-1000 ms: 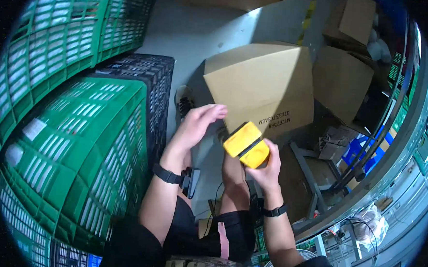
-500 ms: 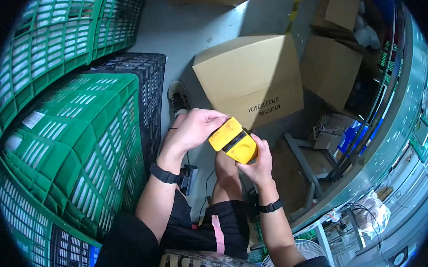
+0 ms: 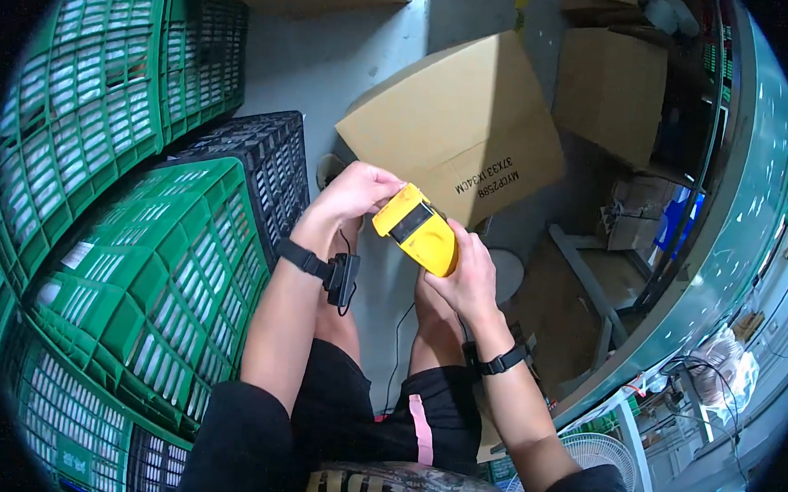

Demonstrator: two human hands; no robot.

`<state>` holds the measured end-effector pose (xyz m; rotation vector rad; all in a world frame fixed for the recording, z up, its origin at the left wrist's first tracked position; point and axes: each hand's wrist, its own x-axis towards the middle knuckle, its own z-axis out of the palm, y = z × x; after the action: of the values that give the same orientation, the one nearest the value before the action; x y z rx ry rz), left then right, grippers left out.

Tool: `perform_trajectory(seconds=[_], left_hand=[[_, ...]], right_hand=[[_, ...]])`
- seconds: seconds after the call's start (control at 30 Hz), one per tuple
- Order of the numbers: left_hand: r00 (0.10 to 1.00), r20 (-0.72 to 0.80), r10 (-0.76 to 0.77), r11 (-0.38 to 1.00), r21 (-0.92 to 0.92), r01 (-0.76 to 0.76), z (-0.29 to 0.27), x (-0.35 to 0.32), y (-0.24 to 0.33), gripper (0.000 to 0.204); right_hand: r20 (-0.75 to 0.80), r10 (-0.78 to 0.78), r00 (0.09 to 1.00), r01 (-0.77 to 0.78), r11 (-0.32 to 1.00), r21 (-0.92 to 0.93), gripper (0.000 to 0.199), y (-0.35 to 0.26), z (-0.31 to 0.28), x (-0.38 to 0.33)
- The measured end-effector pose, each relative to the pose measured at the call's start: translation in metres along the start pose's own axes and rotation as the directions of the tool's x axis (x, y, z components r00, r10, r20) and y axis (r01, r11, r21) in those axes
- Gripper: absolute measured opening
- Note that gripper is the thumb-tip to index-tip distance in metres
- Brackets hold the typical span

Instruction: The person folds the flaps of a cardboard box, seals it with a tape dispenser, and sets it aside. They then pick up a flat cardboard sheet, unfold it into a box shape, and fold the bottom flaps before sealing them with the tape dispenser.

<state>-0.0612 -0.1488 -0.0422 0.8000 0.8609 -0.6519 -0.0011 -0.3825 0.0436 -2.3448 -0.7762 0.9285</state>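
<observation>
A yellow plastic hand-held case (image 3: 431, 246) with a wide dark band across it is between my two hands, tilted. My right hand (image 3: 471, 277) wraps round its rounded lower end, thumb and fingers on opposite sides. With fingertips pinched at its upper left edge, my left hand (image 3: 359, 191) touches the flat end. What exactly the case is cannot be made out. My left wrist wears a black strap with a small black box (image 3: 342, 279) and cable; another black strap (image 3: 502, 360) is round my right wrist.
A large cardboard box (image 3: 454, 115) lies on the floor ahead, with another box (image 3: 609, 92) to its right. Green crates (image 3: 134, 268) and a black crate (image 3: 278, 164) stack at left. A curved-looking green table edge (image 3: 733, 228) runs along the right; a white fan (image 3: 601, 457) stands below.
Both hands and the yellow case have shifted slightly up and left in view. The case has turned a little, and its dark band looks wider. The surroundings have shifted with the head.
</observation>
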Motion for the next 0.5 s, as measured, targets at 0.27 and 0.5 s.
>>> perform_trajectory(seconds=[0.27,0.5], left_hand=[[0.998,-0.041,-0.048,0.98,0.19,0.055,-0.029,0.015,0.035,0.022],[0.993,-0.068,-0.093,0.964,0.243,0.107,-0.093,0.013,0.083,0.022]], right_hand=[[0.022,0.074,0.997,-0.076,0.992,0.105,0.089,0.003,0.013,-0.002],[0.062,0.141,0.988,-0.144,0.988,0.056,0.086,0.041,0.024,-0.057]])
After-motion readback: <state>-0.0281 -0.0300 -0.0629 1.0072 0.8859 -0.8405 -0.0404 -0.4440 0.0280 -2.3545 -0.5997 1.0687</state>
